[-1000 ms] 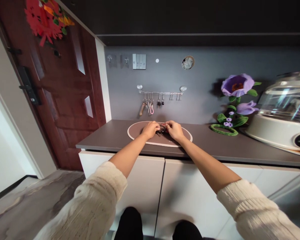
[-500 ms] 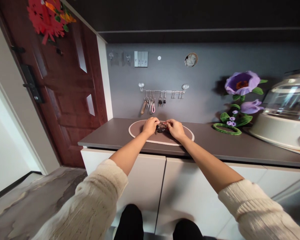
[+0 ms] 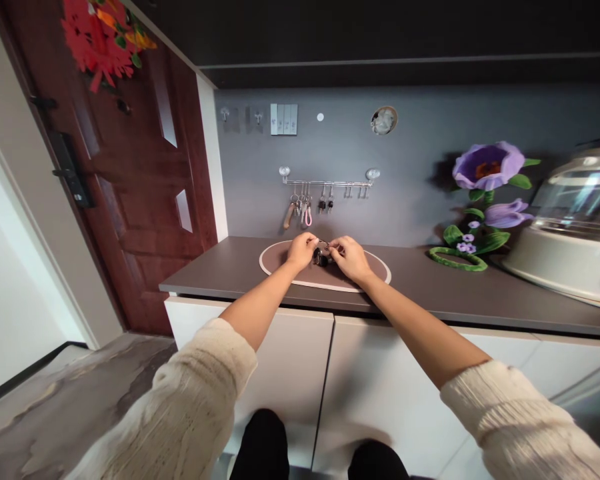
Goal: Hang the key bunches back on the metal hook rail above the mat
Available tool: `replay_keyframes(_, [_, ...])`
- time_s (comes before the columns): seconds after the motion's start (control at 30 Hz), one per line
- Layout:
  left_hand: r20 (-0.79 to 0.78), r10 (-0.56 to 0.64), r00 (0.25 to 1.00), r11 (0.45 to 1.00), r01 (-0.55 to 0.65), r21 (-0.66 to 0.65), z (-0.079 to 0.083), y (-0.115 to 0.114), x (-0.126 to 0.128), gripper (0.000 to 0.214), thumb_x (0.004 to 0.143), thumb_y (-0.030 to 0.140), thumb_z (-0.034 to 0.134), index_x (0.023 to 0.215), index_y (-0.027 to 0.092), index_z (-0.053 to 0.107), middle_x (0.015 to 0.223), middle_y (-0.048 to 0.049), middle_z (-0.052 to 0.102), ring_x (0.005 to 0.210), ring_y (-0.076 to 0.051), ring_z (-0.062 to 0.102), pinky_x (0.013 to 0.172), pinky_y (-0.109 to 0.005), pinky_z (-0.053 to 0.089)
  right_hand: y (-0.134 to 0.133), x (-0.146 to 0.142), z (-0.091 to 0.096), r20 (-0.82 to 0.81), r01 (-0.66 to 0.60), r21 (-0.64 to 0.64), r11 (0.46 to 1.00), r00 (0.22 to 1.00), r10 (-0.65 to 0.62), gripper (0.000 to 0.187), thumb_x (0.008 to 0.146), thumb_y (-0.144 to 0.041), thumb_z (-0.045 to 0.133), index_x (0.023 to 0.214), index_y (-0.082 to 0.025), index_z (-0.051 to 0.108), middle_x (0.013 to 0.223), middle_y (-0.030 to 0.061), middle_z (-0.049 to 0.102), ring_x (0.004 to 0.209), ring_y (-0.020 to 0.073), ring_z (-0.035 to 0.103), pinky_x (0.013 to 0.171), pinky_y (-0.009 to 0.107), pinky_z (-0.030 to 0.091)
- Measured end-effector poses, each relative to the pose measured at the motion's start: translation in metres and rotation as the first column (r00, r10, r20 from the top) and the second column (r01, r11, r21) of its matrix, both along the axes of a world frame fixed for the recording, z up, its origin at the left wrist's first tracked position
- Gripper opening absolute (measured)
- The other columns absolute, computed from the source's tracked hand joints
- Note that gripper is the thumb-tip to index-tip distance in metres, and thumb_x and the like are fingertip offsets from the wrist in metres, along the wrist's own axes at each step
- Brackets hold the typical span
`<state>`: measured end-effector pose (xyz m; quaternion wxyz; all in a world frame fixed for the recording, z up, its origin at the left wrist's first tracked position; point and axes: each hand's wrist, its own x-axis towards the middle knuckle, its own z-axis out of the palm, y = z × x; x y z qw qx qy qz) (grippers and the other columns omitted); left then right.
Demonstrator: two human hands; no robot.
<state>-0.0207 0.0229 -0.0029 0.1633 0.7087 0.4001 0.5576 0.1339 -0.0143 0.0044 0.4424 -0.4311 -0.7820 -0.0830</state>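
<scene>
Both of my hands meet over an oval brown mat (image 3: 365,280) with a pale rim on the dark countertop (image 3: 230,270). My left hand (image 3: 303,251) and my right hand (image 3: 349,257) each pinch a small bunch of keys (image 3: 322,255) held between them, just above the mat. The keys are dark and partly hidden by my fingers. On the grey wall behind, a chrome hook rail (image 3: 327,181) carries several other key sets (image 3: 300,212).
A red-brown door (image 3: 130,167) with a black handle stands at the left. A purple knitted flower decoration (image 3: 483,200) and a white appliance with a clear lid (image 3: 570,227) sit on the counter to the right. White cabinet doors (image 3: 330,380) are below.
My hands have lifted the keys slightly off the mat and drawn closer together. The red tag seen between my fingers earlier no longer shows.
</scene>
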Motion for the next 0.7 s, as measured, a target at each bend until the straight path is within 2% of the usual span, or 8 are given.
replay_keyframes(0.27, [0.181,-0.105,0.978,0.988,0.123,-0.091,-0.0001,-0.0003,0.0017,0.009,0.074,0.017,0.051,0.068,0.013,0.057,0.066,-0.0018,0.059,0.062,-0.011,0.052,0.065,-0.024,0.041,0.0031,0.0006,-0.0026,0.024,0.003,0.012,1.000,1.000,-0.003,0.019,0.078,-0.024,0.048,0.085,-0.018,0.065,0.087,0.0063,0.058,0.082,0.0171,0.053,0.076,0.029,0.042])
replay_keyframes(0.47, [0.211,-0.139,0.968,0.983,0.161,-0.091,0.0003,-0.0012,0.0022,0.007,0.072,0.017,0.053,0.068,0.013,0.057,0.068,-0.0021,0.060,0.065,-0.012,0.053,0.067,-0.025,0.041,-0.0004,-0.0003,-0.0004,0.065,-0.006,0.016,1.000,0.998,0.005,0.029,0.084,-0.031,0.041,0.079,-0.019,0.066,0.085,0.0065,0.058,0.082,0.0171,0.052,0.077,0.030,0.040])
replay_keyframes(0.7, [0.230,-0.256,0.939,0.956,0.281,-0.083,-0.0012,0.0001,0.0029,0.010,0.072,0.021,0.053,0.069,0.013,0.057,0.065,-0.0010,0.058,0.062,-0.011,0.051,0.064,-0.024,0.041,0.0038,0.0001,-0.0019,-0.001,-0.023,-0.006,1.000,1.000,0.023,0.022,0.080,-0.033,0.049,0.081,-0.019,0.065,0.081,0.0057,0.058,0.078,0.0165,0.053,0.074,0.029,0.040])
